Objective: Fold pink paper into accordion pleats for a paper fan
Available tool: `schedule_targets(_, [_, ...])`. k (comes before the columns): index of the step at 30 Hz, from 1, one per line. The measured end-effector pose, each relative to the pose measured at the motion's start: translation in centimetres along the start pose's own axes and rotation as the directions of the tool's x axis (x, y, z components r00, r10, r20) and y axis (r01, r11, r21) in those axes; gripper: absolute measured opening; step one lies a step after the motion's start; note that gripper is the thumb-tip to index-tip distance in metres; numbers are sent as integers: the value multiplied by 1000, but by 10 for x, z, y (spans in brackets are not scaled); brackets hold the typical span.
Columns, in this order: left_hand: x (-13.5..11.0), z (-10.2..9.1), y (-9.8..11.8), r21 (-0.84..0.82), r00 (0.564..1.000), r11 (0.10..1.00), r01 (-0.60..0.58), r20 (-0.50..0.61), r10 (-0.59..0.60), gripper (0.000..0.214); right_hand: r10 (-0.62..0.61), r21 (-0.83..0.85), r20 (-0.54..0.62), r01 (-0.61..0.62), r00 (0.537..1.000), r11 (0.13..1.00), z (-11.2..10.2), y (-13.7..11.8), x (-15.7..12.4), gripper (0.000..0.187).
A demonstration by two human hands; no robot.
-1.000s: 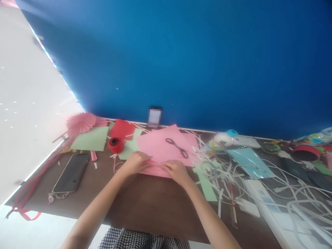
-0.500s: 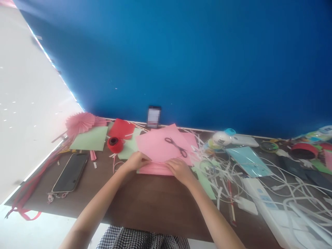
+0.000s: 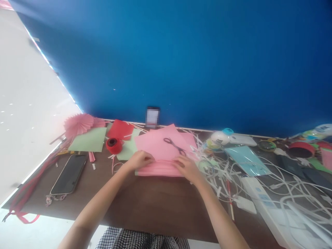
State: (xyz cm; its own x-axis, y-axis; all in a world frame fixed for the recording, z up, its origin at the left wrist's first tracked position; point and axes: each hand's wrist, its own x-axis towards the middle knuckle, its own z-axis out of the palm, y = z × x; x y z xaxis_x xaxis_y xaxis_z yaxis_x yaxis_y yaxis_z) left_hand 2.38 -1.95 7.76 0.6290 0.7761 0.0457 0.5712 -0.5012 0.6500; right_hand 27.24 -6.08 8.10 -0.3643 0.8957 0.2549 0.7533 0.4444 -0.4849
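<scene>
A folded strip of pink paper [image 3: 160,168] lies at the near edge of a stack of pink sheets [image 3: 155,143] on the brown table [image 3: 145,204]. My left hand [image 3: 140,159] presses its fingers on the strip's left end. At the strip's right end, my right hand [image 3: 187,167] pinches the fold. Black scissors [image 3: 174,145] rest on the pink sheets just beyond my hands.
A phone [image 3: 68,174] lies at the left, with a red tape roll [image 3: 113,145], green paper [image 3: 89,139] and a pink paper fan [image 3: 79,124] behind it. White cables and paper strips [image 3: 233,176], a power strip [image 3: 261,199] and a light blue sheet [image 3: 246,160] crowd the right. A blue wall stands behind.
My right hand has slid to the right along the fold, and both hands now sit farther apart on the pink strip. The folded strip looks wider.
</scene>
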Motion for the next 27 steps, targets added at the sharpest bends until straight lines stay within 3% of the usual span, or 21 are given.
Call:
schedule_targets(3, [3,2,6,31,999,999,-4,40,3,22,41,117,43,-46,998,992,1,1,0,20])
schedule_targets(9, [11,13,17,-20,997,997,-76,20,77,29,93,200,46,-101,995,975,0,0,0,19])
schedule_targets(13, [10,9,12,-45,998,997,-68,16,68,25,133,221,57,-142,989,965,-4,6,-2,20])
schedule_targets(21, [9,2,-4,-201,985,977,-77,136,105,22,102,283,95,-125,990,951,2,8,-2,19])
schedule_targets(24, [8,5,-8,-278,976,958,-69,180,123,24,187,361,97,-209,978,909,11,12,-3,19])
schedule_targets(27, [6,8,-10,-294,986,955,-38,144,83,25,296,478,115,-314,948,820,21,18,-6,28])
